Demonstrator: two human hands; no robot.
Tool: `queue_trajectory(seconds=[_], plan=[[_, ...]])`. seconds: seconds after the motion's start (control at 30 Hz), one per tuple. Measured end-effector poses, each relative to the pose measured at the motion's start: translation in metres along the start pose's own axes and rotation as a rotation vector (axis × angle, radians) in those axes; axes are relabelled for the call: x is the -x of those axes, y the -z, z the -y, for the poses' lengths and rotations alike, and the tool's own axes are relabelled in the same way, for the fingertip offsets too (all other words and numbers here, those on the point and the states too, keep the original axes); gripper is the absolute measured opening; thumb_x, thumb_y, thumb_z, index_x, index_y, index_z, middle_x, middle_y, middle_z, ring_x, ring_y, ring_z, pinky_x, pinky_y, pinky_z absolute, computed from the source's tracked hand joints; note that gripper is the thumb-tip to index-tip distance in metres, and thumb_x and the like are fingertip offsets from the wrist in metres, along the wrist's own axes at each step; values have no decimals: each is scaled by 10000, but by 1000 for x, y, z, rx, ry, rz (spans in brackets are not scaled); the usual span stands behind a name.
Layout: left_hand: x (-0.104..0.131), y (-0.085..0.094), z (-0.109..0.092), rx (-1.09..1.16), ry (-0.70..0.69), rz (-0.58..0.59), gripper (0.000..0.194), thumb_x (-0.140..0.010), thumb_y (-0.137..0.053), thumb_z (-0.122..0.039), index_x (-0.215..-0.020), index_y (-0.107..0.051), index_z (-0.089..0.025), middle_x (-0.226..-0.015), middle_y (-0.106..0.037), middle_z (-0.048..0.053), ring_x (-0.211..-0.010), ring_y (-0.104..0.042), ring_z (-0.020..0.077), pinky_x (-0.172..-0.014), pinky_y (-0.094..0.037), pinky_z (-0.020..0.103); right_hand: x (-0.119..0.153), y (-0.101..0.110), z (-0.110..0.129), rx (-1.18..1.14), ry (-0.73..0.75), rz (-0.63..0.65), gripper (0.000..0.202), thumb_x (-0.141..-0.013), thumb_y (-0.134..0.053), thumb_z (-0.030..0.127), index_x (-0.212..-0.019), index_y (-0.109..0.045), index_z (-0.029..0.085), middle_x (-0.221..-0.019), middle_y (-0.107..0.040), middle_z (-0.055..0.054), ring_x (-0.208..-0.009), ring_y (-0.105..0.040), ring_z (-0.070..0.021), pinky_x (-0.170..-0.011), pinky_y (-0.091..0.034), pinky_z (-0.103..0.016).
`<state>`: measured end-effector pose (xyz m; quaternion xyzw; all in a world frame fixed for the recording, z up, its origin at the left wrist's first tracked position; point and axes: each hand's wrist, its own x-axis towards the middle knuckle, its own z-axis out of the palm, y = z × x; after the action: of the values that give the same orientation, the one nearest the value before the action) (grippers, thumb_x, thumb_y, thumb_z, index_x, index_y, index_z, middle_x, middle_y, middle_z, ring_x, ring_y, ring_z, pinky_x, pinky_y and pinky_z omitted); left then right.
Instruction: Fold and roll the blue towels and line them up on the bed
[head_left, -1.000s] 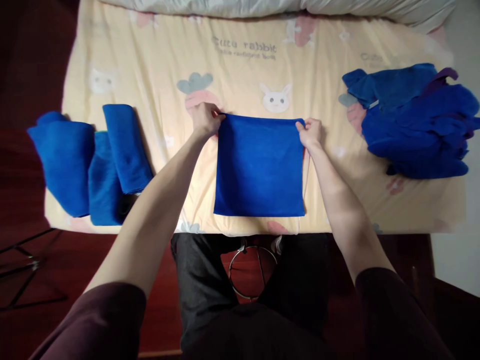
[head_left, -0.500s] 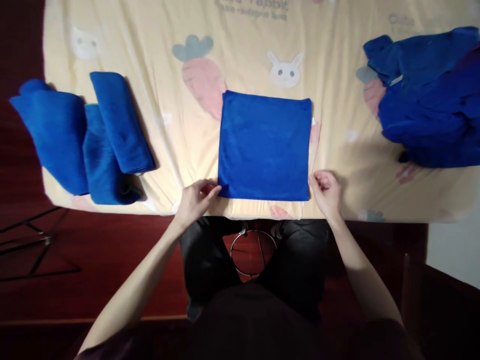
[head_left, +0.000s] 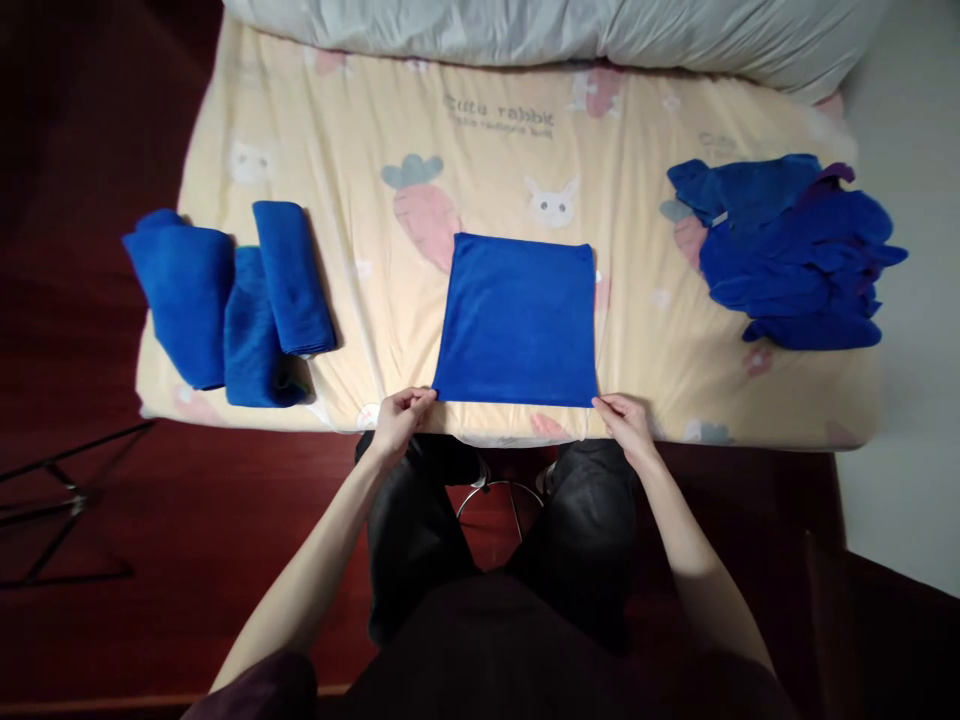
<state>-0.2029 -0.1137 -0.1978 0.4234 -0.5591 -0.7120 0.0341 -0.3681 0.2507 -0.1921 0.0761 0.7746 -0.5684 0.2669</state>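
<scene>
A blue cloth [head_left: 521,320] lies flat and nearly square on the patterned bedsheet, close to the near edge. My left hand [head_left: 403,420] pinches its near left corner between thumb and fingers. At the near right corner, my right hand [head_left: 624,422] grips the cloth in the same way. The near edge runs straight between the two hands. To the left are several folded blue cloths [head_left: 294,280], some overlapping. On the right sits a loose, crumpled heap of blue cloths [head_left: 795,250], one showing a small white label.
The yellow bedsheet [head_left: 352,130] with carrot and rabbit prints covers the bed. A white quilt [head_left: 525,30] lies along the far side. My legs are under the near edge, by a metal ring on the floor. A black metal stand [head_left: 71,500] is at left.
Both hands have closed on the near corners of the cloth; the right hand has moved down to its corner. The head view has shifted back, now showing the quilt.
</scene>
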Motion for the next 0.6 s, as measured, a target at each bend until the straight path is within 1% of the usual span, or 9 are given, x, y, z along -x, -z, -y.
queue_trajectory(seconds=[0.1,0.2,0.33,0.43,0.53,0.6], plan=[[5,10,9,-40,-4,-24,520,-569,-941,-552,-816,-744,-139,-496,-298,-117,-453,-238,49,-452,-168,218,5,7,-7,15,-10,40,687,-625,-903,805,-858,-760,175,-601,-488,53,-503,-333,-76,-449,-242,-254],[5,12,12,-104,-1,-28,546,-596,-926,-577,-864,-770,-128,-490,-311,-112,-442,-243,52,-454,-168,222,8,8,-7,33,-30,58,695,-630,-901,797,-882,-767,164,-619,-495,48,-515,-331,-74,-451,-230,-249],[1,13,10,-176,4,3,586,-608,-914,-617,-894,-784,-122,-492,-361,-92,-446,-264,57,-465,-164,218,8,8,0,23,-79,87,704,-599,-934,752,-933,-767,155,-653,-520,41,-533,-338,-69,-465,-215,-240],[1,20,11,-234,29,33,603,-605,-905,-630,-905,-792,-119,-500,-387,-80,-443,-258,57,-471,-144,215,8,12,2,40,-108,147,699,-578,-946,738,-904,-756,151,-656,-530,36,-530,-335,-63,-473,-195,-238],[3,27,9,-298,63,71,610,-601,-900,-643,-922,-810,-132,-524,-434,-56,-444,-272,68,-469,-156,224,8,16,3,50,-145,206,689,-582,-939,747,-879,-745,157,-604,-450,62,-514,-306,-61,-478,-168,-240],[3,27,-1,-345,76,119,593,-596,-899,-665,-888,-817,-154,-552,-468,-33,-462,-291,79,-476,-171,240,7,18,7,57,-178,223,689,-578,-946,741,-879,-740,157,-581,-374,84,-517,-275,-60,-486,-147,-241]])
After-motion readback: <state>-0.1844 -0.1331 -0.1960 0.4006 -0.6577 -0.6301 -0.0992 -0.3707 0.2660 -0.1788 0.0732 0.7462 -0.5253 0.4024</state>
